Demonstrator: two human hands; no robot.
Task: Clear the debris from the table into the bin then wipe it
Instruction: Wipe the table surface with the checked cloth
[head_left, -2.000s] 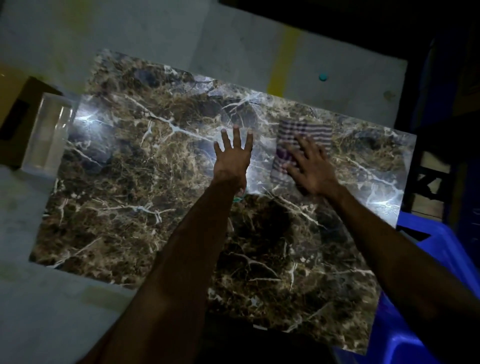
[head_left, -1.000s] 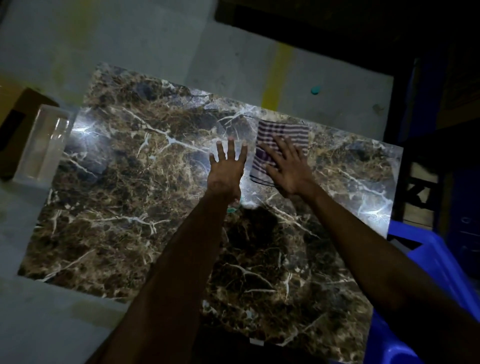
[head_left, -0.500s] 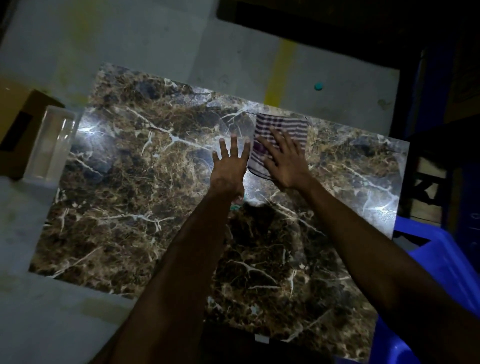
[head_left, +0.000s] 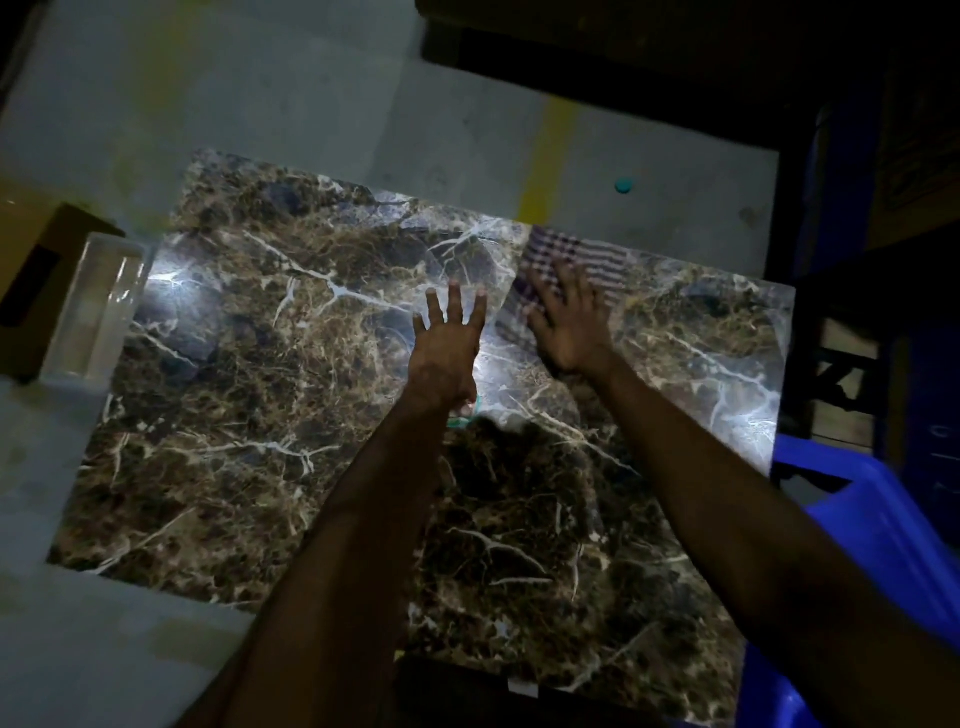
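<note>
Centrally, a striped cloth (head_left: 587, 260) lies at the far edge of the marble-patterned table (head_left: 260, 415), flattened beneath my right hand (head_left: 569, 325), whose straight, spread fingers press it down. My left hand (head_left: 444, 353) rests just beside it, palm down, fingers splayed on the glossy, white-veined brown surface. Both arms extend forward. A blue plastic bin (head_left: 872, 525) stands at the table's right edge; a clear rectangular container (head_left: 96, 306) at its left.

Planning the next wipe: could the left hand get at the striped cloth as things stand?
Probably yes: the left hand lies flat on the table just beside the striped cloth, though the right hand covers its near part.
</note>
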